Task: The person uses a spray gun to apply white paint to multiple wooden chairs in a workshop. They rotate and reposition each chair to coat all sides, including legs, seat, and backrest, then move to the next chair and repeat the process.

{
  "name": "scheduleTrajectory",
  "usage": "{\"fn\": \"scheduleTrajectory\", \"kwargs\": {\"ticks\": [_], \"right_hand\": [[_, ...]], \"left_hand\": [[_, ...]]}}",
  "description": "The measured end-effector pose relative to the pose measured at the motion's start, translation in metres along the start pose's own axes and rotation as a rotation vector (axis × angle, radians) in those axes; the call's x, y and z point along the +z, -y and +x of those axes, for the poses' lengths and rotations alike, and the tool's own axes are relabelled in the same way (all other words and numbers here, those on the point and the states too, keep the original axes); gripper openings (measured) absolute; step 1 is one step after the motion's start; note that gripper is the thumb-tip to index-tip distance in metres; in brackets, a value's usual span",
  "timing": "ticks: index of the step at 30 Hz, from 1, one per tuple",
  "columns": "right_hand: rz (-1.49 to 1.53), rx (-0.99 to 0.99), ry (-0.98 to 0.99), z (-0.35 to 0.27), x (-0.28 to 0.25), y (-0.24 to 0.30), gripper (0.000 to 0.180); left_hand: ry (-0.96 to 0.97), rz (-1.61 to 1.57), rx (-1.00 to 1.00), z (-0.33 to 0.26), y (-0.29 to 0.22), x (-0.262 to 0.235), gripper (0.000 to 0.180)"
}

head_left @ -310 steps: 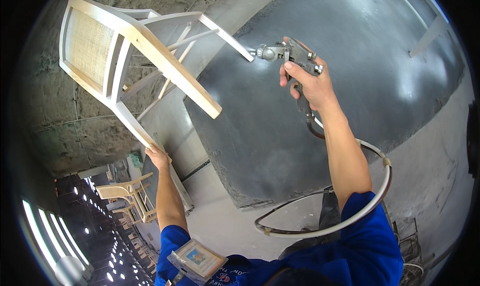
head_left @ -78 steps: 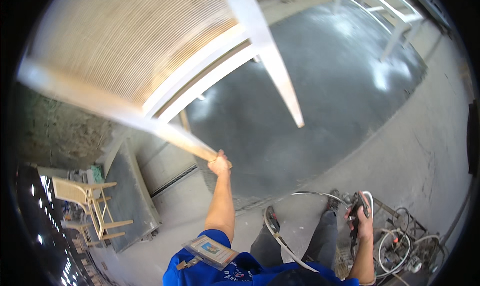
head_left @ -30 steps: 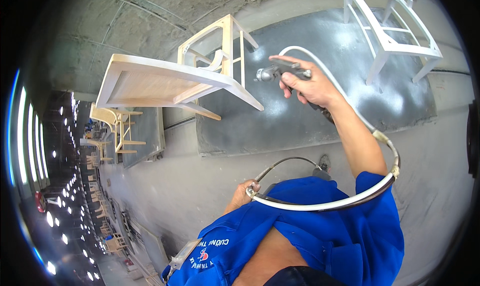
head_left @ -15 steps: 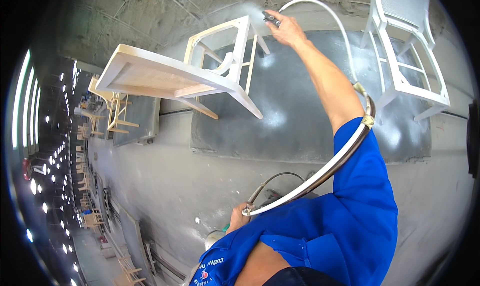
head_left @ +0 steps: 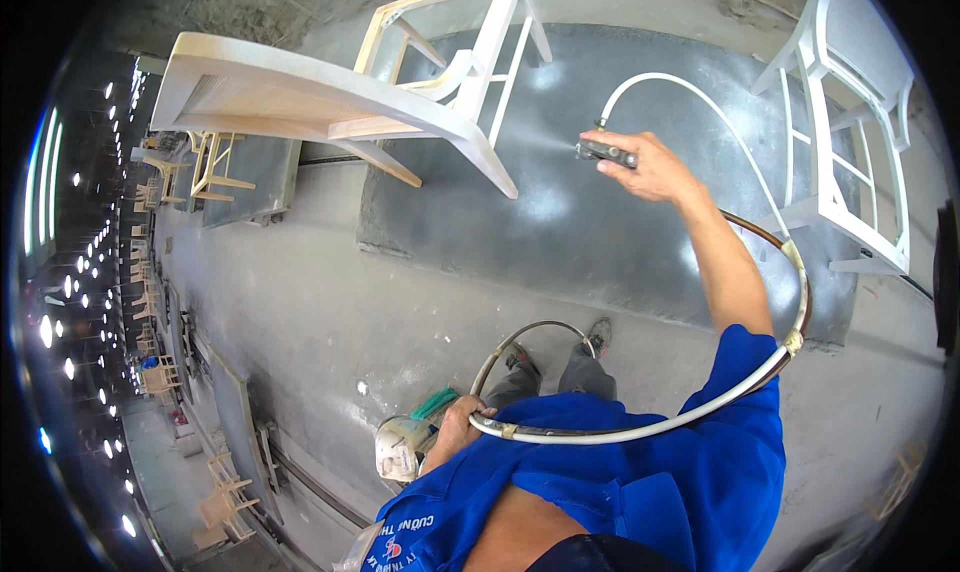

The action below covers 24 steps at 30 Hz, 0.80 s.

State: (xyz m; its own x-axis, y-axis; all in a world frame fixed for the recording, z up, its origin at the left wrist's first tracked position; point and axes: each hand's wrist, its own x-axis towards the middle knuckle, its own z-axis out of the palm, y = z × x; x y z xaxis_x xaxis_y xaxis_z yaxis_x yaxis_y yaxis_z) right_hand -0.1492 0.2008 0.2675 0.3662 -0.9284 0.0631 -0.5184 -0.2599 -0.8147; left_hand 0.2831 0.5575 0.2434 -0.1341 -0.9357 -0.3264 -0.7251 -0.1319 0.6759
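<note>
The spray gun [head_left: 606, 152] is being held above the dark platform [head_left: 620, 242] by the right hand [head_left: 655, 167], with the fingers closed around its body. The nozzle is facing left, and a fine pale mist is being discharged toward the legs of the partly whitened wooden chair [head_left: 330, 94]. This chair is being presented at the platform's left end, with its back panel extending to the left; its exact tilt cannot be determined. The hose [head_left: 590, 438], made up of a white line and a dark line, is being gripped near the waist by the left hand [head_left: 458, 420], clamped around it. The hands are being held well apart. From the gun, the white line is arching up and to the right before looping back across the blue shirt [head_left: 660, 472]. A white container [head_left: 398, 450] is appearing beside the left hand, with green material [head_left: 435, 402] showing. A white chair [head_left: 865, 37] is standing at the right.
</note>
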Motion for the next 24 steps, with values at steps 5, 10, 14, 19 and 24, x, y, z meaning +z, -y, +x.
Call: {"fn": "scheduleTrajectory", "kwargs": {"ticks": [5,10,14,19,24], "right_hand": [[0.148,0.157,-0.503,0.073,0.008,-0.050,0.046],[0.818,0.452,-0.984,0.121,0.023,-0.109,0.047],[1.069,0.712,-1.052,0.125,0.063,-0.150,0.032],[0.779,0.953,-0.988,0.041,0.147,-0.162,0.018],[0.912,0.960,-0.725,-0.082,0.214,-0.095,0.040]], "left_hand": [[0.062,0.070,-0.104,-0.002,0.001,-0.013,0.019],[-0.011,0.052,-0.091,-0.014,-0.010,-0.027,0.009],[-0.005,-0.039,-0.063,-0.024,-0.015,-0.034,0.011],[-0.005,-0.132,0.048,-0.007,0.032,-0.055,0.015],[0.164,-0.054,0.068,0.028,0.104,-0.100,0.013]]}}
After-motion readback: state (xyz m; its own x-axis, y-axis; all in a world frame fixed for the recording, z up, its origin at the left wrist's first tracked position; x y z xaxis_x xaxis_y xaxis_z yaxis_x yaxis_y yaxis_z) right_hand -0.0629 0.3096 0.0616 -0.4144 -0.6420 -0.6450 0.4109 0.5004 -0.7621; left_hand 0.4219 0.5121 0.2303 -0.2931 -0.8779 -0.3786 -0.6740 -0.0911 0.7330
